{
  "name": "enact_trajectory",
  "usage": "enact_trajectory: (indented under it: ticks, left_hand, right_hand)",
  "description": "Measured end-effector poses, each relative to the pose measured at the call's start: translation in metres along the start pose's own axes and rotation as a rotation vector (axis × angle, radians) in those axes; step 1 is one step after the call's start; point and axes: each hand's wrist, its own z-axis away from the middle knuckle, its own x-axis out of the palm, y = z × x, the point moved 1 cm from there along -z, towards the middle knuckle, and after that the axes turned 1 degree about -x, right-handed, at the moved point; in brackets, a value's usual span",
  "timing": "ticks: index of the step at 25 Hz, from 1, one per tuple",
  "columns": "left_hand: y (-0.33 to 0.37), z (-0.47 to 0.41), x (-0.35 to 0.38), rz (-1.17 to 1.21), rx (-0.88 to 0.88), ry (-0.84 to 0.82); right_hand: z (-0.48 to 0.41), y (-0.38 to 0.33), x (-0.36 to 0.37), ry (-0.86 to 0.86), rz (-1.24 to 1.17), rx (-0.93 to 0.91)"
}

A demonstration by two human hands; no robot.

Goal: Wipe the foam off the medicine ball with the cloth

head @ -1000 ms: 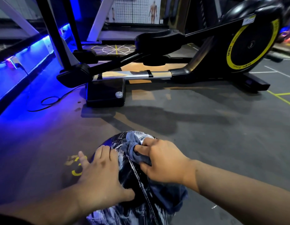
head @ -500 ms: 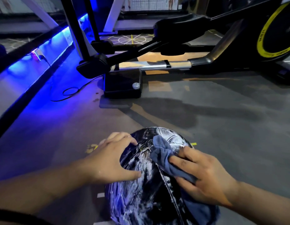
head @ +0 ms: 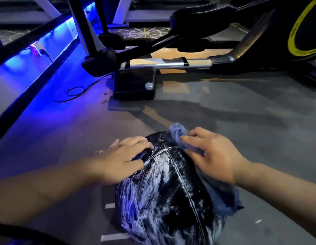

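Now I see both hands on the medicine ball [head: 168, 195], which sits low and close to me on the grey floor [head: 250, 131]. The left hand [head: 121, 161] lies flat on the ball's upper left side, fingers straight and a little spread, holding nothing. The right hand [head: 215, 156] is on the upper right side, its fingers and thumb closed round a bunched blue cloth [head: 177, 132] and pressing it against the ball. A wad of the cloth pokes out past the fingertips, and the rest hangs under the palm down the ball's right flank. Between the hands a stitched seam [head: 179, 174] runs down the glossy black ball. White foam [head: 136, 214] streaks most of the side facing me, heaviest below the left hand; the patch just below the right hand looks darker and barer. Below the left forearm, short white marks [head: 110, 206] are painted on the floor. Well beyond the hands stands an elliptical trainer [head: 197, 15], its yellow-ringed flywheel [head: 305, 29] out past the right hand. A black base block [head: 132, 82] with a silver knob [head: 148, 85] sits ahead of the left hand. Farther out on the left hand's side, a thin cable [head: 74, 92] loops on the floor under a blue light strip [head: 47, 39].
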Motion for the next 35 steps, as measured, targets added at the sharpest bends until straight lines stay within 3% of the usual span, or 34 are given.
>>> enact_trajectory:
  ticks: [4, 6, 9, 10, 15, 19, 23, 26, 30, 33, 35]
  left_hand:
    - [-0.002, -0.002, 0.005, -0.014, 0.041, -0.012]
    - [0.0, -0.002, 0.003, -0.048, 0.049, -0.008]
    - [0.003, -0.004, 0.0, -0.061, 0.055, -0.025]
    - [0.005, -0.005, 0.001, -0.069, 0.061, -0.029]
    - [0.015, -0.014, 0.003, -0.131, 0.07, 0.018]
    - [0.019, -0.014, 0.002, -0.167, 0.058, 0.01]
    - [0.026, -0.014, 0.003, -0.196, 0.083, 0.021]
    - [0.029, -0.014, 0.003, -0.181, 0.085, 0.026]
    - [0.027, -0.015, 0.005, -0.177, 0.081, 0.034]
    - [0.026, -0.016, 0.003, -0.143, 0.083, 0.016]
    - [0.025, -0.018, 0.002, -0.117, 0.084, 0.011]
  right_hand:
    - [0.014, -0.052, 0.007, -0.171, 0.138, -0.34]
    - [0.013, -0.044, 0.003, -0.157, 0.212, -0.274]
    - [0.006, -0.001, -0.01, -0.142, 0.312, 0.093]
    - [0.007, 0.007, -0.014, -0.186, 0.327, 0.139]
    - [0.032, -0.054, -0.019, -0.24, 0.21, -0.088]
    - [0.038, -0.042, -0.009, 0.002, 0.151, -0.036]
    - [0.033, -0.017, -0.016, 0.156, -0.083, 0.102]
    - [0.028, -0.004, -0.02, 0.316, -0.265, 0.497]
    - [0.016, 0.017, -0.033, 0.587, -1.006, 1.041]
    - [0.014, 0.015, -0.075, 0.459, -1.218, 1.067]
    - [0.01, 0.005, -0.111, 0.381, -1.291, 0.94]
